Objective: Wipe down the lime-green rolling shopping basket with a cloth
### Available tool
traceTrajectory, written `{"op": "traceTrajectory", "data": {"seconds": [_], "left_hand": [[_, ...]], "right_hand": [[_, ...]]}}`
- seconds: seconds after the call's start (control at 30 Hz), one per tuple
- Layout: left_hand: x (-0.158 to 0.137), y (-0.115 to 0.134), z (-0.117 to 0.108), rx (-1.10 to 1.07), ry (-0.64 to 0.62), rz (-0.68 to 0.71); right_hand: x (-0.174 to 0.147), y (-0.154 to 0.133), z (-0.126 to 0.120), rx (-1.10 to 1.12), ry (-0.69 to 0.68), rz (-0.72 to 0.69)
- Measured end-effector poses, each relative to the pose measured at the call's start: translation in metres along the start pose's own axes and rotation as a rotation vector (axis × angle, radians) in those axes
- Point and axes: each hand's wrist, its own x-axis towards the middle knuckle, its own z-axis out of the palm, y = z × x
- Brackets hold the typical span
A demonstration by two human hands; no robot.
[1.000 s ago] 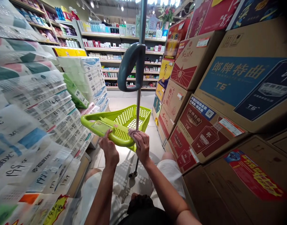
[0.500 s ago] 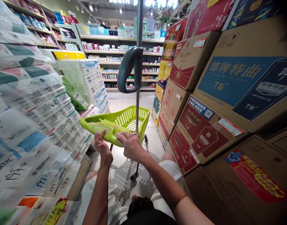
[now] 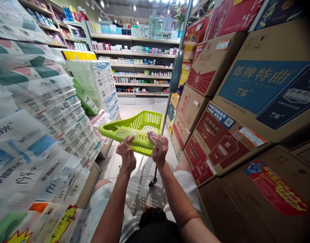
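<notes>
A green plastic shopping basket (image 3: 129,141) with perforated sides stands in front of my knees, on what looks like a wheeled frame. My left hand (image 3: 126,155) has bent fingers pressed on the handle side of its rim, beside a clear label panel (image 3: 124,132). In my right hand (image 3: 160,148), closed at the rim's right corner, is a small crumpled pinkish cloth (image 3: 152,136), mostly covered by the fingers. Just beyond that hand, a metal pole (image 3: 165,116) with a grey loop handle (image 3: 176,72) leans to the right. Its dark foot (image 3: 152,182) is on the floor.
Stacked white paper packs (image 3: 63,101) line the left side, with price tags near my left knee. Cardboard cartons (image 3: 268,84) are piled high on the right. Store shelves (image 3: 139,54) of small boxed goods cross the far end of the tiled aisle (image 3: 139,104).
The basket's handle side and both hands have shifted right. My right hand has turned more upright, showing the cloth. The pole's top has tipped right and its loop handle has turned edge-on.
</notes>
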Motion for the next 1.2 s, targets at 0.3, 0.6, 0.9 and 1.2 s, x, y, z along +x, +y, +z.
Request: {"op": "traceTrajectory", "data": {"seconds": [0.3,0.6,0.9,1.2], "left_hand": [[0.060,-0.039,-0.020,0.263,0.138,-0.109],[0.057,-0.043,-0.001,0.125,0.046,0.059],[0.039,-0.017,0.013,0.087,0.054,0.046],[0.032,-0.008,-0.014,0.153,-0.055,0.100]], "right_hand": [[-0.021,0.007,0.006,-0.329,-0.015,-0.132],[0.014,0.002,0.040,-0.243,-0.252,-0.096],[0.020,0.020,0.012,-0.381,-0.002,0.056],[0.058,0.032,0.018,-0.260,-0.279,0.065]]}}
